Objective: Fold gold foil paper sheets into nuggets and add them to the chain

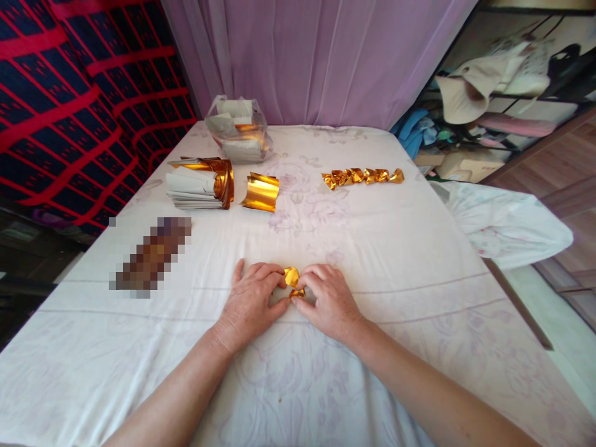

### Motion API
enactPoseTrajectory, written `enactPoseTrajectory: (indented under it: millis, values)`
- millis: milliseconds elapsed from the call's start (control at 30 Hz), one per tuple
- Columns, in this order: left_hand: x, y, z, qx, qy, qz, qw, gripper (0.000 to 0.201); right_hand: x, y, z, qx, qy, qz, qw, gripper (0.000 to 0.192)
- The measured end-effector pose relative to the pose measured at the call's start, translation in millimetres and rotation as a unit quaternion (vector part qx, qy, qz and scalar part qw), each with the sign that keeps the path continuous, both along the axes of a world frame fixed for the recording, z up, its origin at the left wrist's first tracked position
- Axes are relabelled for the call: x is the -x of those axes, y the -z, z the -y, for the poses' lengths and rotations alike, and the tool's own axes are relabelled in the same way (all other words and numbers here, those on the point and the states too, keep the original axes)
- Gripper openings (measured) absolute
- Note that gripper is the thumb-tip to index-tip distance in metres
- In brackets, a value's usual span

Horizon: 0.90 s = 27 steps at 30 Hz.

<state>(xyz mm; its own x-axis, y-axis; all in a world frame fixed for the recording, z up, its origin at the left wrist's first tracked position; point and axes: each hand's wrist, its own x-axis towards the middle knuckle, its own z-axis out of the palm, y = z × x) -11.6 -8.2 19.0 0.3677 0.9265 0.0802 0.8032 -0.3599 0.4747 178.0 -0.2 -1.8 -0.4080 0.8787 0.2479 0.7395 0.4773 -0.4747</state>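
Observation:
At the near middle of the table, a small folded piece of gold foil paper [291, 276] is pinched between my two hands. My left hand [252, 299] grips its left side with thumb and forefinger. From the right, my right hand [329, 300] presses on it with bent fingers. Part of the piece is hidden by my fingertips. Farther off to the right lies a row of folded gold foil pieces [356, 177]. A curved single sheet of gold foil paper [262, 192] rests beside a thick curled stack of gold-and-white sheets [198, 186] at the left.
A clear plastic bag [237, 130] with more sheets stands at the back left. Something pixelated and brown [151, 254] lies on the left of the floral tablecloth [279, 385]. Behind hangs a purple curtain [307, 62]; shelves with a pale hat [465, 93] are at right.

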Motion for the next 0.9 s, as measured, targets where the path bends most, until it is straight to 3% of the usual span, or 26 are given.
enactPoseTrajectory:
  millis: [233,433,567,900]
  values:
    - [2.0,1.2,1.2,0.003,0.002,0.006,1.0,0.017,-4.3,1.2,-2.6,0.013,-0.02,-0.025,0.999,0.016]
    - [30.3,2.2,-6.2,0.02,0.055,0.057,0.997,0.036,-10.3,3.8,0.3,-0.03,-0.056,-0.039,0.997,0.013]
    - [45.3,3.4,-14.5,-0.016,0.025,0.026,0.999,0.023,-10.0,0.6,2.4,-0.058,-0.078,-0.031,0.995,0.013]
    - [44.4,4.9,-16.9,-0.053,0.106,-0.026,0.993,0.017,-14.9,-0.8,3.0,-0.092,-0.117,0.018,0.989,0.014]
